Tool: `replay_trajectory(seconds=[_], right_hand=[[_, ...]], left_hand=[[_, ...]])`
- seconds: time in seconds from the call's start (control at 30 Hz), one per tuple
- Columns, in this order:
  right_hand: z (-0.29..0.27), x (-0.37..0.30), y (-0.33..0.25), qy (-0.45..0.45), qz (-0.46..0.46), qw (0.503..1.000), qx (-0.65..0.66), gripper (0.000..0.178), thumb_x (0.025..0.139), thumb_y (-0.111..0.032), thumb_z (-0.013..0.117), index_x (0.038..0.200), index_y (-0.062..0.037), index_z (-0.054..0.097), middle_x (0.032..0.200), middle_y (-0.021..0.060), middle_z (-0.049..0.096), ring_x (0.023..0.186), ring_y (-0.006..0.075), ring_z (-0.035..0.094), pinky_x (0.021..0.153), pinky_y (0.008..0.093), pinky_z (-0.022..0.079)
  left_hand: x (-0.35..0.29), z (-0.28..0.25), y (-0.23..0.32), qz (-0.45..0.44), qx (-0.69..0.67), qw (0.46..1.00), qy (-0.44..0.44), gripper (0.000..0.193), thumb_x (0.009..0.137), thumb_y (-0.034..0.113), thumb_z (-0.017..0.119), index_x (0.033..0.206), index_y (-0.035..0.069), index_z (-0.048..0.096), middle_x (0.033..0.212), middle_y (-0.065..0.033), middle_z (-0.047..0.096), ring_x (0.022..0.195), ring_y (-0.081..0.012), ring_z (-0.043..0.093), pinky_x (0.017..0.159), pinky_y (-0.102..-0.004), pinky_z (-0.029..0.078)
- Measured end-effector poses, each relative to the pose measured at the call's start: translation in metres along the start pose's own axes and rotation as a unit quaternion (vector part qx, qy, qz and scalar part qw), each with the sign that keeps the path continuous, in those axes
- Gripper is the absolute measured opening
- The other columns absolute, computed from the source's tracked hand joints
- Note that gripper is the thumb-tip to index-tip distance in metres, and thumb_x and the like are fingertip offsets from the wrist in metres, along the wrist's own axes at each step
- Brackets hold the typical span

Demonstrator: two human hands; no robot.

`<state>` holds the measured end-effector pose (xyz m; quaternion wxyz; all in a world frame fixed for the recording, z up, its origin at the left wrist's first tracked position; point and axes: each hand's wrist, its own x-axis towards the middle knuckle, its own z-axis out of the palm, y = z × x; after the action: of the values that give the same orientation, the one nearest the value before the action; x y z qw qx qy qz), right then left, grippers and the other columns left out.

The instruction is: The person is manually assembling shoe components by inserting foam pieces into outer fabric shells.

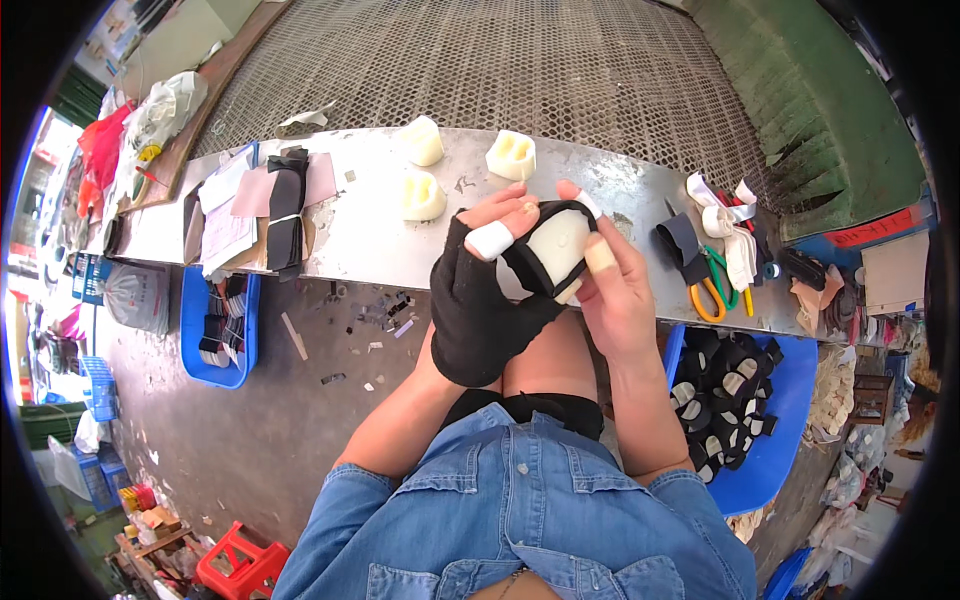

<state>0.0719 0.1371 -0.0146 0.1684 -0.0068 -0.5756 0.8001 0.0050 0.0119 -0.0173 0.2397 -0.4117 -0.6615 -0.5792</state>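
Note:
Above my lap, at the bench's near edge, both hands hold a rounded cream-coloured form (558, 248) with a black band round its edge. My left hand (485, 310), in a black fingerless glove with white tape on a finger, grips its left side. On the other side my right hand (622, 295) is closed on it; this hand is bare, with tape on two fingers. Their grip hides part of the band. Three cream blocks with hollows stand just beyond: one block (421, 142) at the back, a second block (511, 156) to its right, a third block (421, 196) nearer.
The metal bench (350, 215) carries black strips (287, 210) and papers at left. At right lie orange-handled scissors (708, 300), green-handled scissors (722, 272) and white straps (738, 240). Blue bins hold black pieces, one bin (790, 430) at right, another bin (252, 320) at left.

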Motion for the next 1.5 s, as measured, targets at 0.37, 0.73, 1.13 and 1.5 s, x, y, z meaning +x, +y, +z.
replay_trajectory(seconds=[0.37,0.73,1.13,1.5], right_hand=[[-0.023,0.006,-0.032,-0.122,-0.12,0.91,-0.377,0.047,0.087,-0.004,0.057,0.133,-0.0029,0.053,0.102,0.0108,0.057,0.086,0.02,0.058,0.073,0.0289,0.048],[-0.023,-0.001,-0.021,-0.078,-0.118,0.944,-0.299,0.04,0.091,-0.007,0.054,0.131,0.0007,0.055,0.098,0.0087,0.059,0.082,0.0151,0.056,0.072,0.0261,0.046],[-0.029,-0.011,-0.004,-0.022,-0.076,0.95,-0.303,0.024,0.087,-0.007,0.061,0.109,-0.0004,0.067,0.081,0.0096,0.06,0.067,0.0158,0.056,0.062,0.0283,0.045],[-0.135,-0.119,-0.048,0.258,0.107,0.809,-0.518,0.041,0.083,-0.015,0.069,0.122,-0.0035,0.059,0.101,0.0128,0.068,0.086,0.0182,0.065,0.075,0.0312,0.053]], left_hand=[[0.025,-0.03,0.002,-0.38,-0.271,0.861,-0.204,0.036,0.089,0.019,0.066,0.12,0.004,0.056,0.1,-0.006,0.064,0.088,-0.0114,0.059,0.076,-0.0267,0.048],[0.001,-0.013,0.0,-0.22,-0.18,0.943,-0.171,0.034,0.089,0.013,0.063,0.121,0.004,0.056,0.092,-0.0093,0.067,0.076,-0.0176,0.064,0.068,-0.0302,0.051],[-0.007,-0.007,0.012,-0.346,-0.156,0.913,-0.152,0.025,0.089,0.011,0.064,0.112,0.002,0.059,0.078,-0.0084,0.065,0.064,-0.0107,0.059,0.059,-0.0271,0.048],[-0.038,0.029,0.009,-0.325,-0.119,0.876,-0.335,0.031,0.093,0.019,0.058,0.116,-0.001,0.055,0.097,-0.0148,0.069,0.087,-0.0239,0.068,0.077,-0.0346,0.052]])
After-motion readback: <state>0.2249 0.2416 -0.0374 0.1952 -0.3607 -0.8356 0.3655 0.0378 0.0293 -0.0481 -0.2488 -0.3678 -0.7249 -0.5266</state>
